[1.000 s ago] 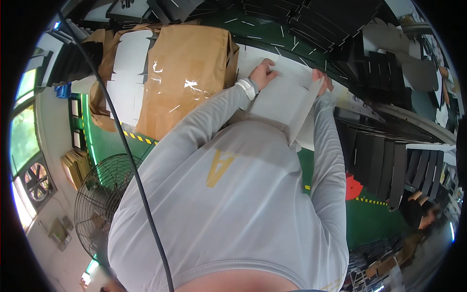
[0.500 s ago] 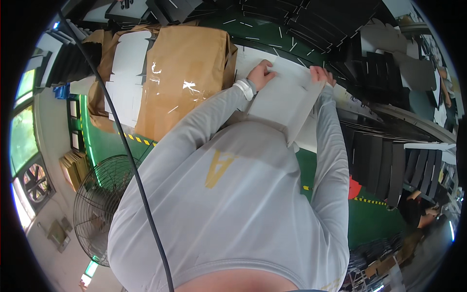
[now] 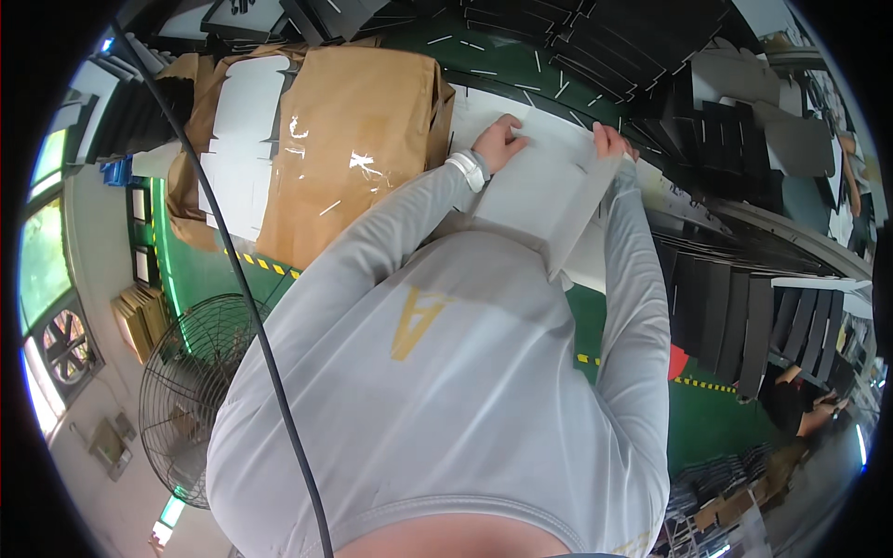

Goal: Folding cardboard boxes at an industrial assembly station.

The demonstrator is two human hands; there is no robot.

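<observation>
The left hand [image 3: 499,142] lies on the far left corner of a white sheet [image 3: 544,191], fingers close together and bent, pressing on the card; it seems the thumb is under the edge, but the view is too small to be sure. A white band [image 3: 468,170] sits on this wrist. The right hand [image 3: 614,141] grips the far right corner of the same sheet, fingers curled over the edge. The sheet is held in front of the chest, tilted, above a white table [image 3: 484,102]. Both arms are in grey sleeves [image 3: 642,307]. To the left of the sheet a large brown parcel [image 3: 353,139] lies, with white flat blanks [image 3: 237,149] just beside it. Black flat pieces [image 3: 726,307] stand in rows at the right. A wire fan [image 3: 191,395] stands on the green floor [image 3: 205,270] at lower left, and a black cable [image 3: 260,325] crosses the picture
</observation>
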